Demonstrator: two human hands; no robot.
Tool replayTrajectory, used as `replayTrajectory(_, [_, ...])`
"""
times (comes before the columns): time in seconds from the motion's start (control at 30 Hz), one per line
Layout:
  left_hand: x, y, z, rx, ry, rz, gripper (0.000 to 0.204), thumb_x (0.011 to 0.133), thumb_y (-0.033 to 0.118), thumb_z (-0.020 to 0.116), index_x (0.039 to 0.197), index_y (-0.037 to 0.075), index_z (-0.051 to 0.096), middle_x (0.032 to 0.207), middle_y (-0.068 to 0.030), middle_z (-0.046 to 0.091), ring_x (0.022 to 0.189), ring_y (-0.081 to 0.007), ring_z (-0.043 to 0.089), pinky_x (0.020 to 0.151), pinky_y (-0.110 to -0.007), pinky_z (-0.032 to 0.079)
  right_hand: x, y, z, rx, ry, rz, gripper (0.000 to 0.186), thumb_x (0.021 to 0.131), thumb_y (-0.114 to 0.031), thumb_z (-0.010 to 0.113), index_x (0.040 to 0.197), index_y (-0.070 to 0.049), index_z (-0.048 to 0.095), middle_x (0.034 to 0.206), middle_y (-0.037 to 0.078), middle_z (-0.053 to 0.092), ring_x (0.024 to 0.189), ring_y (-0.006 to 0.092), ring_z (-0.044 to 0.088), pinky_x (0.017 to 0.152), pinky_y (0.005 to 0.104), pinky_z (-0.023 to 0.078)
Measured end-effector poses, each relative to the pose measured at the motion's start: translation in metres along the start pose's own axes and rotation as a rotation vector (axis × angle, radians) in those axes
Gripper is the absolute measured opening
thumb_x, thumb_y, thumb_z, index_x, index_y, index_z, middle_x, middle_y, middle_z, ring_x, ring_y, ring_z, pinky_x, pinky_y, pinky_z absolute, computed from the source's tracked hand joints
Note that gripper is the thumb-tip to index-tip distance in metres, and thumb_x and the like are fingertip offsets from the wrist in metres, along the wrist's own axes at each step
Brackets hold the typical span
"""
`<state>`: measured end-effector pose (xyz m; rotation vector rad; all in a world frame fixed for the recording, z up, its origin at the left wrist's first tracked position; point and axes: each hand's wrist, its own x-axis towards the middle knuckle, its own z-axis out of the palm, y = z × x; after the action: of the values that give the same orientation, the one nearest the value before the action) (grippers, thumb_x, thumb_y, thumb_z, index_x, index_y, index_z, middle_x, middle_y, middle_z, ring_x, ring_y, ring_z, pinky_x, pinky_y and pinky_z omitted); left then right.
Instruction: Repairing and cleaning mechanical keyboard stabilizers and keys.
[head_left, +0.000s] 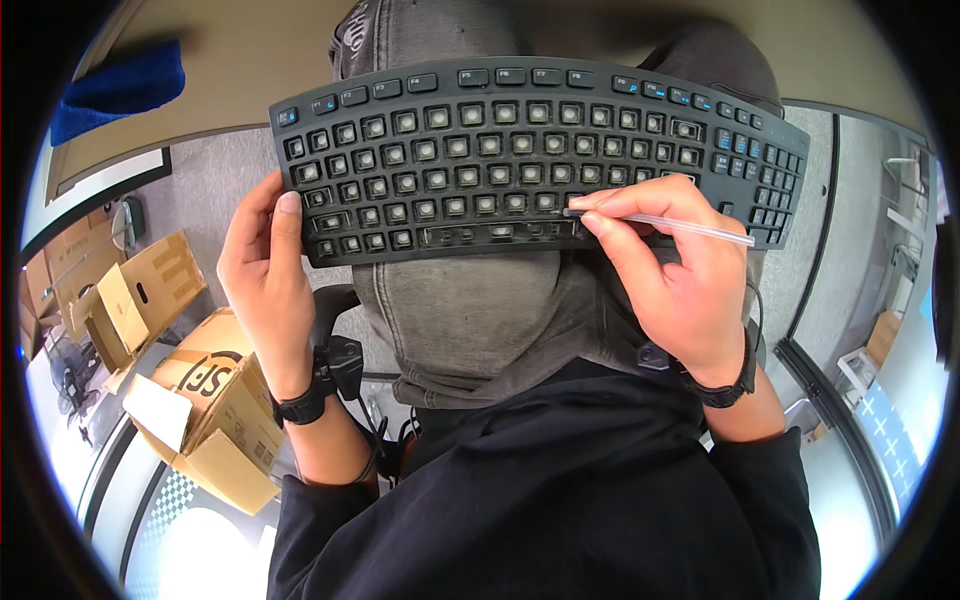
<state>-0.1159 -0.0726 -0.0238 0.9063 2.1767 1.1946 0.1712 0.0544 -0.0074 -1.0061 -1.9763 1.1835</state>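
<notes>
A black computer keyboard lies across my lap. Most of its main keycaps are off, so pale round centres show in the square sockets; the top-row keys and the right-hand block still carry caps. My left hand grips the keyboard's left edge, with the thumb on top and the fingers partly hidden beyond the edge. Pinched in my right hand is a thin clear rod with a dark tip. That tip is at a socket in the lower rows, right of the middle. Some sockets are hidden behind my right hand.
Open cardboard boxes stand on the floor to the left. A blue cloth hangs over the edge of a tan surface at the far left. Both wrists wear black straps, with a cable near the left one. Metal frames stand at the right.
</notes>
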Motion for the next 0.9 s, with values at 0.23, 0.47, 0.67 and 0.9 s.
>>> replayTrajectory(0.23, [-0.001, -0.001, 0.000, 0.009, 0.001, -0.004, 0.033, 0.104, 0.012, 0.062, 0.132, -0.006, 0.063, 0.108, -0.0048, 0.069, 0.092, -0.0068, 0.060, 0.080, -0.021, 0.048, 0.002, -0.001, -0.003, 0.023, -0.088, 0.088, 0.008, 0.086, 0.003, 0.075, 0.090, 0.000, 0.068, 0.087, 0.010, 0.075, 0.074, 0.0193, 0.074, 0.065, 0.0281, 0.057])
replayTrajectory(0.47, [-0.001, 0.001, 0.001, 0.012, -0.004, 0.002, 0.031, 0.104, 0.011, 0.062, 0.130, -0.006, 0.063, 0.106, -0.0039, 0.069, 0.089, -0.0059, 0.059, 0.078, -0.020, 0.047, -0.007, 0.003, 0.004, 0.115, -0.082, 0.022, 0.007, 0.087, 0.007, 0.072, 0.091, 0.002, 0.068, 0.097, 0.016, 0.077, 0.087, 0.0216, 0.077, 0.073, 0.0278, 0.060])
replayTrajectory(0.67, [-0.001, 0.005, 0.003, -0.009, 0.005, 0.000, 0.031, 0.104, 0.011, 0.061, 0.130, -0.006, 0.063, 0.105, -0.0038, 0.069, 0.091, -0.0062, 0.060, 0.080, -0.021, 0.048, -0.010, -0.003, 0.005, 0.349, 0.010, 0.206, 0.008, 0.089, 0.007, 0.071, 0.096, 0.003, 0.069, 0.102, 0.015, 0.078, 0.081, 0.0136, 0.074, 0.069, 0.0236, 0.058])
replayTrajectory(0.9, [-0.002, 0.003, 0.002, -0.027, -0.015, 0.002, 0.031, 0.105, 0.012, 0.060, 0.130, -0.006, 0.063, 0.105, -0.0041, 0.069, 0.092, -0.0067, 0.061, 0.082, -0.021, 0.048, -0.002, -0.008, 0.014, 0.145, -0.072, 0.101, 0.010, 0.087, 0.006, 0.072, 0.095, 0.002, 0.069, 0.100, 0.015, 0.078, 0.080, 0.0149, 0.075, 0.067, 0.0247, 0.058])
